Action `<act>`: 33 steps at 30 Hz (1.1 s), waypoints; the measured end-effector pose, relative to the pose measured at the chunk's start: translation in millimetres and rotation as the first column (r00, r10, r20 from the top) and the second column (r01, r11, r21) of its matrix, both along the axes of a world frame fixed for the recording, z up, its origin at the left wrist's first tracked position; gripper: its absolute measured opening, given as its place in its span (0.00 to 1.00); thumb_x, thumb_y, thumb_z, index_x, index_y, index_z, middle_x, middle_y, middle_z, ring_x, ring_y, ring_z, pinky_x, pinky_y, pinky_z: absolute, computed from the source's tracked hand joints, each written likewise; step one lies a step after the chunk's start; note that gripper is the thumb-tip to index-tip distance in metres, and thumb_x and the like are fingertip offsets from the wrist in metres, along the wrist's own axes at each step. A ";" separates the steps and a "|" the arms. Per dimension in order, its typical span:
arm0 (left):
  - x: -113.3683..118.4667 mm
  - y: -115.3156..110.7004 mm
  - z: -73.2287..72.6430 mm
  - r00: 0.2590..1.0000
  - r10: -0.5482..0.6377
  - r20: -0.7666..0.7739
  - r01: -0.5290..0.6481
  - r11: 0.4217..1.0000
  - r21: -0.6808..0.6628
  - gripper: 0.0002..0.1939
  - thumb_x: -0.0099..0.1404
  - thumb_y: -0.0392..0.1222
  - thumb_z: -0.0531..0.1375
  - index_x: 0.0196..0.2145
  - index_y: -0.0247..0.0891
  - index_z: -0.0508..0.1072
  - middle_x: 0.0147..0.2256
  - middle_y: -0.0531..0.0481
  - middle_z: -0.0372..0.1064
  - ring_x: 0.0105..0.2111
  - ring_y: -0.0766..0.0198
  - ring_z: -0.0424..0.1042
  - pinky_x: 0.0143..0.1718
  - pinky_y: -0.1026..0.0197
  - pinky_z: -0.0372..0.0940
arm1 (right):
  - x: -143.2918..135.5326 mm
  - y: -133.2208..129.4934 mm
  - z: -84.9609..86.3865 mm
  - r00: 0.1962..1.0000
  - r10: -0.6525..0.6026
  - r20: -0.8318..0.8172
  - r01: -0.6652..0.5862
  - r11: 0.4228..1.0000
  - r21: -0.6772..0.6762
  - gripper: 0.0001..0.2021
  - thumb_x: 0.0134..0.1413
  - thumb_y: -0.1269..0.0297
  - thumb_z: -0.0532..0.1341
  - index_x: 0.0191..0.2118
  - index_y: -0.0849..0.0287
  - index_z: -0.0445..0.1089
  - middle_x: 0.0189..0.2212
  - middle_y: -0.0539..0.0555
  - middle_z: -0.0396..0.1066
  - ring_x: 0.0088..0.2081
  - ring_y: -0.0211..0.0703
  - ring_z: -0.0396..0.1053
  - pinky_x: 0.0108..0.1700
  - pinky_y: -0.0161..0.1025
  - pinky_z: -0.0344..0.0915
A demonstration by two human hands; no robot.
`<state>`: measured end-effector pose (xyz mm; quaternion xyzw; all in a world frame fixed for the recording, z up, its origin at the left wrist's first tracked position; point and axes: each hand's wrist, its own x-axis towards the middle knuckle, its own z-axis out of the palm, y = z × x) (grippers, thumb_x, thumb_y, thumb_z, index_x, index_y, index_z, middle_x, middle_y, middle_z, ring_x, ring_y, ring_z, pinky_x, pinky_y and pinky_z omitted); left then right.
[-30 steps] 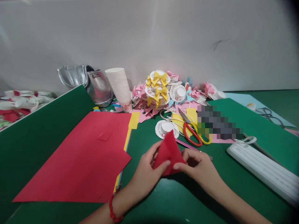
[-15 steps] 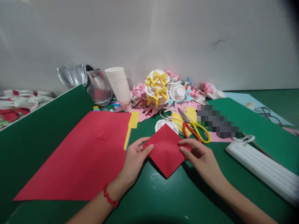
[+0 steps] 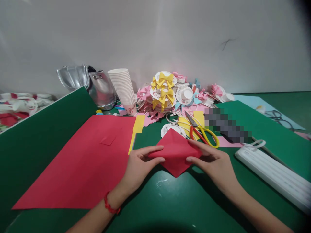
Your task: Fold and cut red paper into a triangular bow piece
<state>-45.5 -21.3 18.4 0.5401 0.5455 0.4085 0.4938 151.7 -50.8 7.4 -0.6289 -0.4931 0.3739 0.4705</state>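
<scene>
A red paper square (image 3: 176, 155), turned corner toward me and bending along its middle, is held above the green table (image 3: 165, 207). My left hand (image 3: 143, 165) pinches its left corner between thumb and fingers. At the opposite corner my right hand (image 3: 211, 158) grips it the same way. Just beyond the paper lie a white lace-edged paper doily (image 3: 167, 128) and scissors (image 3: 205, 132) with red and yellow handles. A large red sheet (image 3: 85, 168) rests to the left, with a small red paper piece (image 3: 108, 139) on it.
Stacked paper cups (image 3: 122, 90) lean beside a silver bag (image 3: 102, 89). Behind my hands is a pile of paper crafts with yellow bows (image 3: 166, 97). A white power strip (image 3: 274, 174) lies at right, and a green board (image 3: 48, 119) stands slanted at left.
The red paper has gone from nearly flat to bent across its middle, its near corner rising slightly. Both hands have shifted their fingers along its side corners.
</scene>
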 end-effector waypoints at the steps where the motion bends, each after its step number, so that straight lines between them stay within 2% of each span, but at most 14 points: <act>1: 0.6 -0.2 1.2 1.000 0.021 0.006 -0.022 1.000 0.004 0.13 0.42 0.34 0.68 0.31 0.39 0.79 0.32 0.51 0.77 0.34 0.56 0.74 0.33 0.63 0.71 | 0.3 0.1 0.4 1.000 -0.018 -0.023 0.018 1.000 0.001 0.22 0.33 0.64 0.68 0.42 0.59 0.74 0.31 0.54 0.77 0.31 0.48 0.73 0.32 0.40 0.71; 4: 0.5 -0.9 3.6 0.998 0.059 0.039 -0.060 0.998 0.026 0.14 0.41 0.33 0.68 0.30 0.40 0.79 0.30 0.52 0.77 0.32 0.57 0.75 0.31 0.64 0.71 | 1.4 0.7 1.0 0.992 -0.018 -0.127 0.017 1.000 -0.008 0.22 0.33 0.64 0.68 0.41 0.61 0.74 0.27 0.54 0.77 0.31 0.48 0.73 0.33 0.40 0.72; 9: -3.7 0.7 3.8 0.992 0.092 0.086 -0.099 0.992 0.082 0.14 0.40 0.31 0.68 0.28 0.42 0.79 0.27 0.54 0.77 0.29 0.61 0.75 0.28 0.67 0.71 | 5.4 2.6 0.5 0.960 0.020 -0.281 -0.009 0.999 0.038 0.14 0.41 0.63 0.65 0.39 0.58 0.73 0.20 0.49 0.74 0.23 0.38 0.71 0.29 0.36 0.72; 14: -6.0 4.1 -0.7 0.993 0.055 0.106 -0.074 0.979 0.191 0.14 0.42 0.31 0.67 0.29 0.44 0.79 0.28 0.55 0.76 0.30 0.64 0.73 0.31 0.68 0.70 | 8.4 2.0 -1.5 0.942 0.062 -0.329 -0.026 0.993 0.113 0.08 0.45 0.62 0.63 0.34 0.56 0.73 0.21 0.48 0.72 0.23 0.36 0.70 0.28 0.33 0.72; 17: -6.7 3.7 -3.3 0.995 -0.011 0.100 -0.015 0.965 0.263 0.15 0.44 0.30 0.67 0.31 0.44 0.78 0.31 0.54 0.75 0.32 0.65 0.72 0.32 0.68 0.69 | 7.1 1.2 -1.6 0.969 0.055 -0.240 -0.033 0.995 0.095 0.10 0.41 0.64 0.65 0.35 0.57 0.73 0.21 0.49 0.73 0.24 0.39 0.71 0.29 0.34 0.71; 20: -8.0 3.2 -4.2 0.999 -0.016 0.052 0.001 0.964 0.267 0.15 0.45 0.31 0.67 0.33 0.42 0.78 0.31 0.52 0.74 0.32 0.64 0.71 0.31 0.67 0.68 | 6.1 0.8 -1.5 0.994 -0.012 -0.111 0.023 0.995 0.102 0.14 0.38 0.64 0.67 0.36 0.58 0.74 0.23 0.51 0.75 0.26 0.42 0.72 0.29 0.36 0.71; 22: -9.0 3.6 -4.8 1.000 0.007 0.000 -0.007 0.957 0.290 0.14 0.45 0.32 0.67 0.33 0.42 0.78 0.28 0.52 0.73 0.30 0.65 0.70 0.28 0.67 0.66 | 7.0 0.2 -1.6 0.998 -0.059 0.018 0.054 0.981 0.185 0.13 0.38 0.65 0.67 0.35 0.58 0.75 0.24 0.51 0.75 0.26 0.43 0.72 0.30 0.38 0.70; 24: -9.9 4.6 -5.9 0.998 0.017 -0.060 0.006 0.933 0.360 0.12 0.47 0.33 0.67 0.33 0.41 0.78 0.26 0.53 0.71 0.27 0.66 0.68 0.26 0.67 0.64 | 8.6 -0.4 -1.5 0.982 -0.074 0.172 0.013 0.944 0.330 0.09 0.40 0.67 0.66 0.33 0.57 0.76 0.25 0.52 0.75 0.27 0.43 0.71 0.32 0.39 0.69; 27: -11.1 5.6 -7.2 0.987 0.021 -0.157 0.067 0.843 0.534 0.09 0.51 0.33 0.65 0.32 0.40 0.77 0.24 0.54 0.65 0.24 0.68 0.65 0.25 0.66 0.62 | 10.6 -1.0 0.2 0.927 -0.098 0.363 -0.115 0.845 0.522 0.04 0.44 0.71 0.64 0.30 0.58 0.75 0.26 0.54 0.72 0.28 0.42 0.69 0.31 0.38 0.67; 30: -12.5 4.5 -4.9 0.956 0.091 -0.278 0.149 0.667 0.730 0.05 0.55 0.32 0.61 0.30 0.39 0.76 0.26 0.53 0.60 0.26 0.67 0.63 0.26 0.65 0.62 | 10.1 -1.2 3.3 0.867 -0.160 0.471 -0.188 0.771 0.608 0.04 0.46 0.74 0.61 0.27 0.58 0.72 0.27 0.55 0.67 0.30 0.42 0.67 0.29 0.38 0.66; 33: -12.7 0.6 0.1 0.882 0.130 -0.454 0.335 0.505 0.795 0.07 0.58 0.29 0.57 0.31 0.37 0.73 0.31 0.48 0.63 0.32 0.63 0.65 0.32 0.59 0.62 | 7.4 -2.2 4.5 0.825 -0.075 0.560 -0.343 0.721 0.602 0.07 0.49 0.77 0.58 0.32 0.58 0.70 0.30 0.55 0.69 0.33 0.42 0.68 0.35 0.39 0.66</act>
